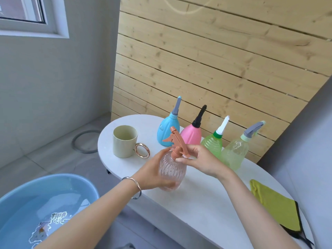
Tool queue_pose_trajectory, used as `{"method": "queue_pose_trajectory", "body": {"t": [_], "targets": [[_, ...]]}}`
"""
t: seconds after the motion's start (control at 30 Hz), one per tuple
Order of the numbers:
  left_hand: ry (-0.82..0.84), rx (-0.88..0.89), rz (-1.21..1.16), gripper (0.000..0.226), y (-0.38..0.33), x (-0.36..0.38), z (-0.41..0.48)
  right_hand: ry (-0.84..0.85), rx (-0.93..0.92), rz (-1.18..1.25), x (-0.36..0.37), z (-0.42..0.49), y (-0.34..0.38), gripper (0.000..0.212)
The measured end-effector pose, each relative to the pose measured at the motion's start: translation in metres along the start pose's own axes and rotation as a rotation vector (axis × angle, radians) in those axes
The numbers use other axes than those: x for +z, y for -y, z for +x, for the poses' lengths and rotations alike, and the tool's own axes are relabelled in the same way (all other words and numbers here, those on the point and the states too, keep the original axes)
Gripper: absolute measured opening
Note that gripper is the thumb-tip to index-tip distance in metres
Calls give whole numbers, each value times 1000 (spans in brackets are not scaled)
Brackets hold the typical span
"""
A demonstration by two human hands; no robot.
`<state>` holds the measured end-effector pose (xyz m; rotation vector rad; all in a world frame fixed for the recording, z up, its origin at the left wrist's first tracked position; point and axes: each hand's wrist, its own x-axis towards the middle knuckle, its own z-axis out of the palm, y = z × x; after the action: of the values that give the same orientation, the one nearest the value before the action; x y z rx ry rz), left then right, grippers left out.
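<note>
We steady the pink spray bottle (174, 175) upright on the white table (206, 198), our left hand (154, 172) curled round its belly, while our right hand (201, 159), level with the neck, pinches the trigger head (177, 141) at its collar.

Spray bottle (171, 174) standing on the surface (206, 203), mug (124, 143) sitting left of it, row of four bottles (192, 135) standing behind, cloth (274, 203) lying at the right end, basin (75, 177) sitting on the floor (53, 155) at left

White table (206, 203), five spray bottles (191, 136), mug (124, 144), cloth (274, 203)
</note>
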<state>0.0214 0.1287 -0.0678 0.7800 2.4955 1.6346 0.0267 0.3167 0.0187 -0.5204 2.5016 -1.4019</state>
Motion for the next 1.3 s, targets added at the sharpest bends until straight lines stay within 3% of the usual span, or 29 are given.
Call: {"method": "queue_pose_trajectory", "body": {"t": [0.07,0.27,0.37,0.43,0.5,0.73,0.93,1.03,1.13,1.23,1.3], "targets": [[-5,-27,-13,93,3,2,1,-79,-22,-48,7,3,-4,12],[-210,-126,-46,101,-1,26,-2,-486,-24,7,33,-1,-25,20],[-121,-113,-88,105,-1,21,0,-380,-56,51,34,-4,-25,23],[-45,-94,-116,98,0,16,2,-235,-73,111,32,-4,-22,28],[-19,-99,-144,91,1,15,4,-197,-79,129,30,-2,-21,26],[-126,-117,-203,95,5,27,1,-510,-99,208,60,-3,-30,14],[-229,-135,-181,89,2,37,-2,-639,-99,209,72,0,-30,18],[-232,-159,-74,99,1,36,-4,-700,-82,192,74,-2,-27,17],[-226,-154,59,108,3,29,-7,-616,-96,146,60,-6,-22,17],[-101,-143,101,106,7,11,-8,-412,-97,50,42,-10,-18,22],[-26,-152,156,103,7,2,-7,-361,-93,11,35,-10,-15,22]]}}
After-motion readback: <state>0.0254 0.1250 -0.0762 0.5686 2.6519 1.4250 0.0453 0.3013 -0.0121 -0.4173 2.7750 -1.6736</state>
